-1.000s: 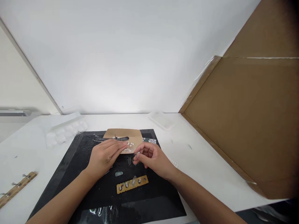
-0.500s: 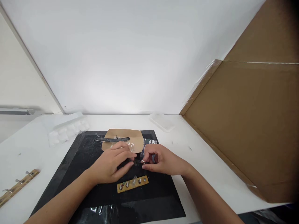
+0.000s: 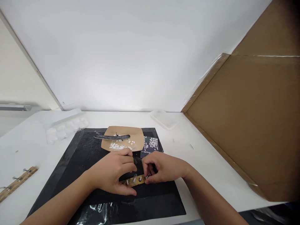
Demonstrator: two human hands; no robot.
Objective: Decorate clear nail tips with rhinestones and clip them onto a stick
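A yellow-brown strip [image 3: 132, 181] with several small silver posts lies on the black mat, partly hidden behind both hands. One clear nail tip [image 3: 134, 178] stands up near its middle. Over the strip's left end hovers my left hand [image 3: 114, 172], its thumb and fingers apart. My right hand [image 3: 161, 168] is at the right end, thumb and fingertips pinched around something small and shiny that I cannot make out. Just beyond the strip, between the hands, a small translucent piece [image 3: 136, 159] lies on the mat.
A tan sheet [image 3: 136, 131] bears white chips [image 3: 117, 145] and a dark curved nail file [image 3: 112, 137]. Beside it lies a dark card [image 3: 146, 153] with white chips. Clear trays [image 3: 164, 119] stand behind. Another strip with posts [image 3: 17, 184] lies left; cardboard [image 3: 246, 125] stands right.
My right hand has come down toward me to the strip's right end. My left hand has moved slightly nearer the strip and spread, its fingers now away from the small piece.
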